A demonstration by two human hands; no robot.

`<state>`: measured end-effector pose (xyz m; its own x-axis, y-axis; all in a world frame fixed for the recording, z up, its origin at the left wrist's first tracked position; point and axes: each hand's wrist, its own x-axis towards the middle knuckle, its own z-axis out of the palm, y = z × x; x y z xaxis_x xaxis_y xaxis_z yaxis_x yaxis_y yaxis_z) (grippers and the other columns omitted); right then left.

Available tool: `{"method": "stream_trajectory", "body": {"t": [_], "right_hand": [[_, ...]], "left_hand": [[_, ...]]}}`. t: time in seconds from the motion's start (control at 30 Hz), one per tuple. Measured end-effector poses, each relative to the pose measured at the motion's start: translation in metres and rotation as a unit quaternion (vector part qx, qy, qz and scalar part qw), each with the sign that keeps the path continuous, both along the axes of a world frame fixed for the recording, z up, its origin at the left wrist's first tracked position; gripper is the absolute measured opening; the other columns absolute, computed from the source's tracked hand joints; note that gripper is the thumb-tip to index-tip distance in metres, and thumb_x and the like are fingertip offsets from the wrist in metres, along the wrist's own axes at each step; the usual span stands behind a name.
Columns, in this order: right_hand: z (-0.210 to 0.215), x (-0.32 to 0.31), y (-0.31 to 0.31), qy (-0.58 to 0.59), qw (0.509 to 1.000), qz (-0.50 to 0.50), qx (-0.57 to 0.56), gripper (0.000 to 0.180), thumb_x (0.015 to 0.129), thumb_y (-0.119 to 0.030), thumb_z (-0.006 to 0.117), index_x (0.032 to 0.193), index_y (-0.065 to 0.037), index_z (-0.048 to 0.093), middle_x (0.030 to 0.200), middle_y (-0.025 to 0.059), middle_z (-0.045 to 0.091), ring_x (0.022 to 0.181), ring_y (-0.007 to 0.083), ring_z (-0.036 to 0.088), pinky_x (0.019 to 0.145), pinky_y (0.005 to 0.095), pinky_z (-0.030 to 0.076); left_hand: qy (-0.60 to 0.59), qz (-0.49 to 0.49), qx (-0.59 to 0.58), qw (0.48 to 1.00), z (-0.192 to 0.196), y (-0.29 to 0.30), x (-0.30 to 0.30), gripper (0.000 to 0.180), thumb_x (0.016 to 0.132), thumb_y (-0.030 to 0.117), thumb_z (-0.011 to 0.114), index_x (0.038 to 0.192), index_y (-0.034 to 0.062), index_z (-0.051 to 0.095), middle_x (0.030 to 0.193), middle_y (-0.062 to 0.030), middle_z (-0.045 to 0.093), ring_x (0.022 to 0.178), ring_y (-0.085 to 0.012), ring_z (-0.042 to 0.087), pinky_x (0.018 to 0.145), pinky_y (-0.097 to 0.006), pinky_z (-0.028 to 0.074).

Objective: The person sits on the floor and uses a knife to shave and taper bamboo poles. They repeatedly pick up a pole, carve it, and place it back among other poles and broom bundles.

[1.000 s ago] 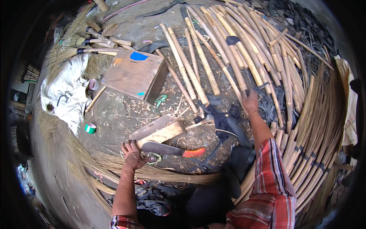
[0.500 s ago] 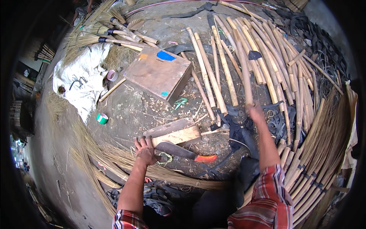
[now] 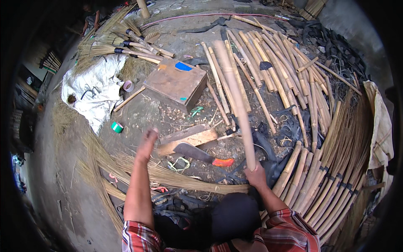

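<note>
the right hand [image 3: 256, 175] was clenched on a long pale bamboo pole [image 3: 236, 96], raised above the far pile. the left hand [image 3: 147, 143], blurred, seemed loose above the wooden chopping block [image 3: 191, 140]; landing the pole squarely there would steady it.

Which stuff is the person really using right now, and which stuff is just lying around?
In use:
right hand gripping a bamboo stick
left hand lifted over the wood block
knife with an orange handle, close by

Just lying about:
wooden box
green tape roll
white sack
brooms
bamboo pile
</note>
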<state>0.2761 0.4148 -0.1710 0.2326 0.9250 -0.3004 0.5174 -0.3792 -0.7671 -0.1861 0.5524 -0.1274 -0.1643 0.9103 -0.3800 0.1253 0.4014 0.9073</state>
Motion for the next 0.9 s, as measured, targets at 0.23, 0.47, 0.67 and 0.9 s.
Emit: {"method": "stream_trajectory", "body": {"t": [0.23, 0.47, 0.67, 0.9], "right_hand": [[0.026, -0.038, 0.005, -0.098, 0.926, 0.36, 0.054, 0.054, 0.087, -0.041, 0.074, 0.128, -0.009, 0.059, 0.112, 0.0255, 0.069, 0.107, 0.0435, 0.066, 0.092, 0.0506, 0.053], [-0.042, -0.082, 0.035, -0.187, 0.941, 0.278, 0.036, 0.081, 0.087, -0.047, 0.076, 0.148, -0.002, 0.046, 0.142, 0.0255, 0.055, 0.133, 0.0421, 0.053, 0.113, 0.0521, 0.039], [-0.093, -0.097, 0.038, -0.304, 0.89, 0.341, 0.002, 0.066, 0.082, -0.038, 0.077, 0.135, -0.005, 0.057, 0.132, 0.0188, 0.063, 0.13, 0.0386, 0.056, 0.113, 0.0572, 0.035], [-0.043, -0.087, 0.023, -0.203, 0.933, 0.297, -0.016, 0.038, 0.081, -0.033, 0.073, 0.112, -0.012, 0.067, 0.093, 0.0208, 0.074, 0.091, 0.043, 0.072, 0.078, 0.0512, 0.056]], "left_hand": [[-0.209, 0.28, 0.29, 0.891, 0.153, -0.031, -0.067, 0.076, 0.101, 0.059, 0.057, 0.143, -0.0019, 0.044, 0.13, -0.019, 0.059, 0.104, -0.0278, 0.066, 0.091, -0.043, 0.059], [-0.136, 0.429, 0.474, 0.757, 0.263, -0.146, -0.144, 0.038, 0.1, 0.04, 0.066, 0.108, 0.0064, 0.051, 0.094, -0.0063, 0.05, 0.085, -0.0201, 0.054, 0.084, -0.039, 0.053], [-0.029, 0.497, 0.545, 0.675, 0.267, -0.172, -0.118, 0.042, 0.107, 0.047, 0.056, 0.104, 0.0059, 0.047, 0.09, -0.0082, 0.05, 0.084, -0.0229, 0.056, 0.085, -0.04, 0.052], [0.116, 0.467, 0.525, 0.702, 0.229, -0.159, -0.109, 0.043, 0.107, 0.042, 0.056, 0.099, -0.0002, 0.06, 0.087, -0.0121, 0.063, 0.085, -0.0249, 0.066, 0.083, -0.04, 0.055]]}}
